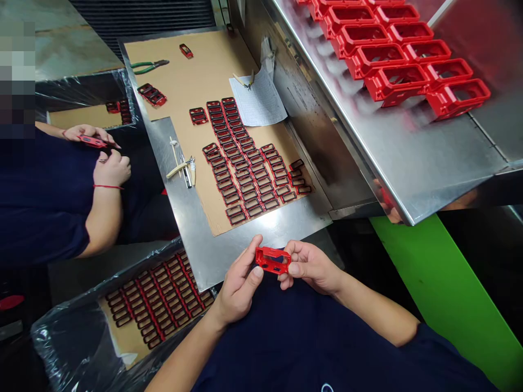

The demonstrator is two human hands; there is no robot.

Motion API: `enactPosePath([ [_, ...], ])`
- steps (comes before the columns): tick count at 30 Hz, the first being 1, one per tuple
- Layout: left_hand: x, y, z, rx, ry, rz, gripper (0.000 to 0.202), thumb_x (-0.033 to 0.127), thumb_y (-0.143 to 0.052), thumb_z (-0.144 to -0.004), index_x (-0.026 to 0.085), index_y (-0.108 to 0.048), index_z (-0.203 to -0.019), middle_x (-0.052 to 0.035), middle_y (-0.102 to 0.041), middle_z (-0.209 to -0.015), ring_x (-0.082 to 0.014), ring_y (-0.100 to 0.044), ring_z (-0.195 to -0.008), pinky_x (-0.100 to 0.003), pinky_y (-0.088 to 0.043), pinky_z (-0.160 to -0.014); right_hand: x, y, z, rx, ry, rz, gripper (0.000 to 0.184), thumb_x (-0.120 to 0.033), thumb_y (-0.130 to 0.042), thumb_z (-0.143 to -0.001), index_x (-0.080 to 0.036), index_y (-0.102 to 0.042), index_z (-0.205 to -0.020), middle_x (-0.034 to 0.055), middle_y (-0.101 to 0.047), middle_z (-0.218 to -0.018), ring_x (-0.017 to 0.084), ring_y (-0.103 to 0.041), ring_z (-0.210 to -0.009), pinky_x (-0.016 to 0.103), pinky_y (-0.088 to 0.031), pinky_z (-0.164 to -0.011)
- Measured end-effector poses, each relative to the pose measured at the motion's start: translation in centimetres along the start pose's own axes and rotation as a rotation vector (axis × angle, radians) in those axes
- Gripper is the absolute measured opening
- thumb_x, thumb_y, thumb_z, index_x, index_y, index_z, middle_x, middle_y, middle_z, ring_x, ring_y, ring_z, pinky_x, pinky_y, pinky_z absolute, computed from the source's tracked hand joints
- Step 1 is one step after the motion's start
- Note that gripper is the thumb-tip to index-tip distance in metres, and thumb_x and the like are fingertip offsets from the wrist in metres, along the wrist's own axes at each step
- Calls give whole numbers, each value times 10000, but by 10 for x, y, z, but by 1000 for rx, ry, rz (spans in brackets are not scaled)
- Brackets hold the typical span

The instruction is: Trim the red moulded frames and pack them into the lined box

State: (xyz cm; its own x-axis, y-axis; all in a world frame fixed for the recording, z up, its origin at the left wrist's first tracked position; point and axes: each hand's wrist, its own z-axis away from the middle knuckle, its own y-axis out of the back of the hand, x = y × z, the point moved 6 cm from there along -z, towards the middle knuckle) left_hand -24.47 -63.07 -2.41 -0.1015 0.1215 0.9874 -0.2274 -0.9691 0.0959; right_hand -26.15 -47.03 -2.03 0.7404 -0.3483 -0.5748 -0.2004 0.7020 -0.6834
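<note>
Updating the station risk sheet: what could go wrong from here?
1. The left hand and right hand hold the red frame off any surface; a slip might drop it.
2. The black-rimmed red parts lie close together on the cardboard; one nudge could shift several.
3. The green-handled pliers lie at the table's edge; a bump might knock them off.

Glossy plastic-looking frame, shiny metal table, matt cardboard.

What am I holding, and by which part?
A red rectangular housing, held by its opposite short ends: left fingers at one, right fingers at the other.
</note>
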Motion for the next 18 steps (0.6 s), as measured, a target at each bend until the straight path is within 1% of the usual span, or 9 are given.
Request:
enactPosePath([
  [3, 2, 0, 0, 9, -6, 10, 571, 412, -510, -978, 192, -434, -1499, -125, -612, -1397, -267, -590, -1259, -432, -431, -1116, 2, 0, 0, -15, -23, 4, 501, -460, -872, -726, -134, -524, -879, 71, -733, -775, 165, -713, -643, 206, -525, -581],
  [5, 4, 0, -1, 16, -11, -1, 572, 422, -503, -981, 175, -444, -1493, -130, -663, -1307, -257, -627, -1181, -418, -458, -1077, 2, 1, 0, -23, -31, 7, 494, -480, -853, -745, -125, -539, -884, 80, -735, -786, 170, -718, -660, 203, -525, -582],
  [7, 8, 0, -2, 23, -17, -5, 576, 436, -499, -981, 153, -457, -1482, -110, -720, -1109, -224, -673, -1007, -383, -518, -969, 2, 1, 0, -34, -43, 2, 495, -504, -835, -760, -119, -550, -884, 83, -734, -785, 171, -721, -664, 198, -525, -577],
  [9, 10, -1, -4, 32, -15, 8, 579, 452, -510, -976, 135, -480, -1459, -59, -705, -891, -177, -663, -809, -326, -554, -813, 3, 2, -1, -49, -59, -17, 497, -525, -818, -774, -116, -554, -877, 86, -734, -781, 173, -723, -662, 191, -525, -569],
  [11, 11, -2, -6, 54, 1, 26, 578, 477, -540, -958, 116, -529, -1409, -36, -679, -806, -156, -643, -722, -292, -553, -726, 4, 2, -1, -63, -75, -38, 501, -541, -802, -786, -112, -561, -881, 92, -735, -780, 176, -724, -659, 188, -524, -563],
  [12, 11, -1, -7, 67, 15, 33, 581, 494, -558, -946, 108, -554, -1379, -42, -687, -812, -158, -649, -720, -291, -556, -721, 4, 2, -1, -67, -81, -45, 501, -544, -795, -792, -109, -568, -892, 96, -735, -783, 177, -725, -661, 187, -524, -565],
  [14, 10, -1, -7, 88, 49, 44, 602, 537, -582, -920, 97, -588, -1332, -73, -721, -876, -177, -681, -760, -308, -570, -760, 5, 2, -1, -71, -86, -56, 498, -544, -785, -802, -101, -584, -910, 97, -734, -779, 174, -723, -658, 187, -524, -568],
  [18, 7, 1, -7, 97, 75, 30, 640, 599, -601, -884, 103, -619, -1288, -129, -755, -1025, -236, -721, -937, -352, -569, -899, 5, 2, -2, -76, -94, -73, 491, -533, -771, -821, -86, -619, -955, 97, -733, -765, 174, -722, -653, 185, -529, -570],
])
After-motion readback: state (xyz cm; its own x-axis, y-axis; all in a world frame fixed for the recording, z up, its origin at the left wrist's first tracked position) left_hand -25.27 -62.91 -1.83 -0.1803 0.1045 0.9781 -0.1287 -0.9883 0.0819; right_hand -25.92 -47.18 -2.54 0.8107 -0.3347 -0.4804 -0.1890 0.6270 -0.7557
